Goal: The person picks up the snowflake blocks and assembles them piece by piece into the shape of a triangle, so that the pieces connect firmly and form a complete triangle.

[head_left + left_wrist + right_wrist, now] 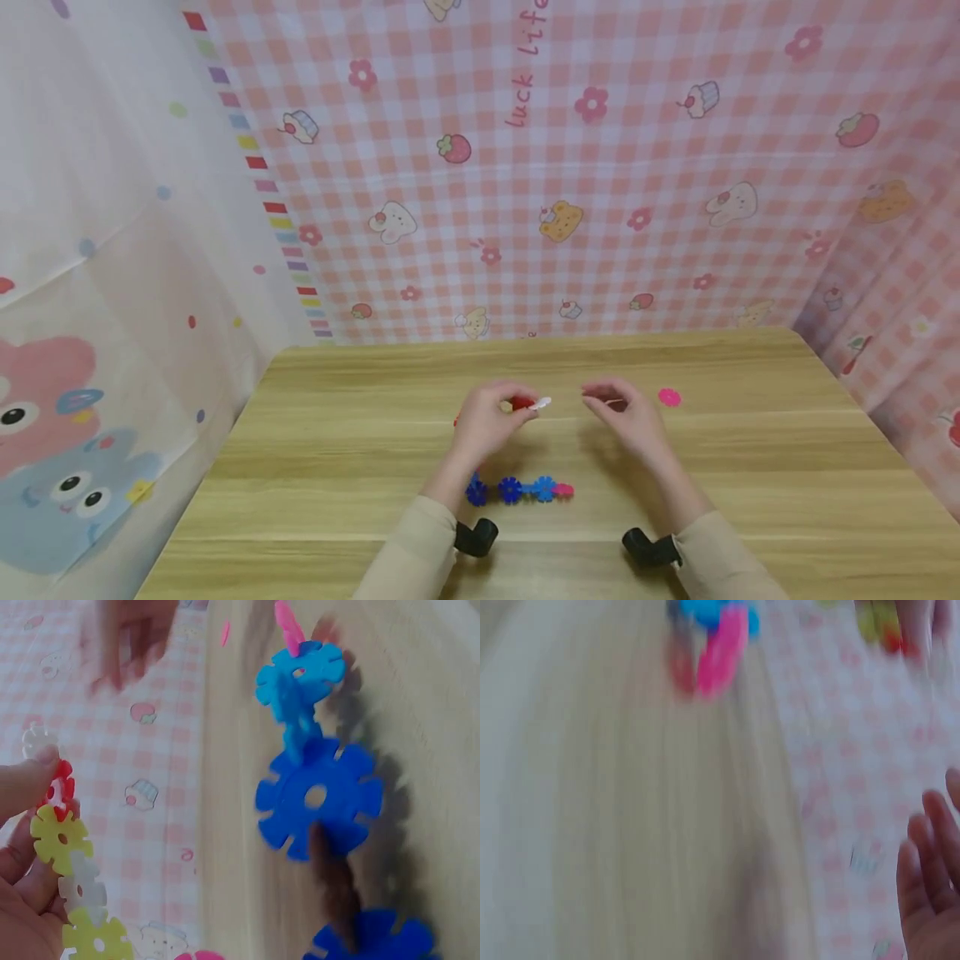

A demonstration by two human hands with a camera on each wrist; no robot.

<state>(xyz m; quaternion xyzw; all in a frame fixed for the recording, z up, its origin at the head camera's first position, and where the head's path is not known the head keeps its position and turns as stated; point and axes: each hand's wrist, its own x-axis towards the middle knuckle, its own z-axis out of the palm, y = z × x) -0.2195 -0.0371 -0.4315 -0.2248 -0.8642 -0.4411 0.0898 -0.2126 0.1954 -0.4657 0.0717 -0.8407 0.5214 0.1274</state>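
Note:
My left hand (pixel 482 423) pinches a chain of interlocking snowflake discs between thumb and fingers. In the left wrist view, a white disc (pixel 37 741) tops this chain, followed by a red disc (pixel 61 784), a yellow disc (pixel 60 838), another white one and another yellow one. Across a gap to the right, my right hand (pixel 632 419) is raised over the table with nothing in it, its fingers loosely bent. Below the hands lies a second chain with dark blue discs (pixel 511 490), light blue discs (pixel 545 489) and a pink disc (pixel 563 491) at its right end.
A single pink disc (pixel 670 397) lies on the wooden table (pixel 360 467), beyond my right hand. Part of a red piece (pixel 457 419) peeks out left of my left hand. A pink checked cloth (pixel 525 183) hangs behind the table's back edge.

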